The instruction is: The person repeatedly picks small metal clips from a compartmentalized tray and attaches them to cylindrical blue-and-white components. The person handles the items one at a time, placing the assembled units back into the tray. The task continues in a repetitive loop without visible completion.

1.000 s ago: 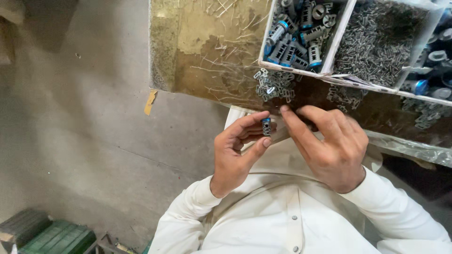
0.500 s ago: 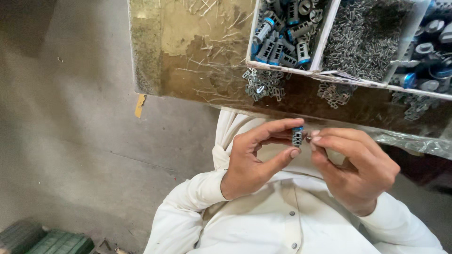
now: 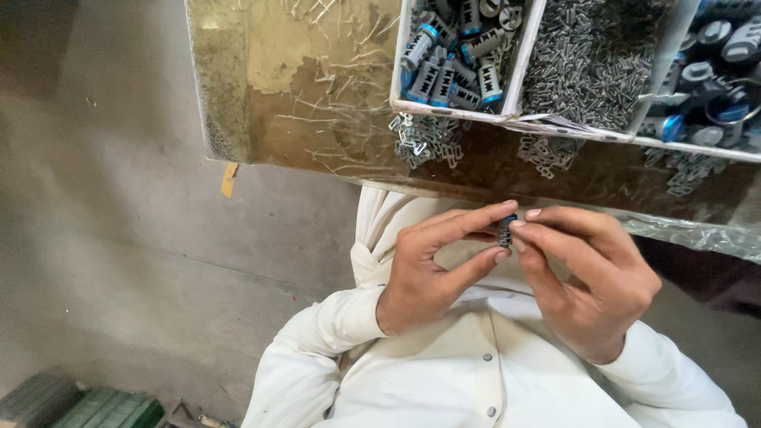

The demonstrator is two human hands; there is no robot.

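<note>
Workshop: parts tray [image 3: 519, 75] on worn workbench [image 3: 301, 95].

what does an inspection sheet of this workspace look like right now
surface: worn yellowish table, scratched and stained
job's things: small grey-blue part pinched between both hands
clutter: loose metal clips on the table; divided tray with grey-blue parts and metal pins
grippers: left hand and right hand both grip the part
cables: nothing seen
surroundings: concrete floor, green crate
</note>
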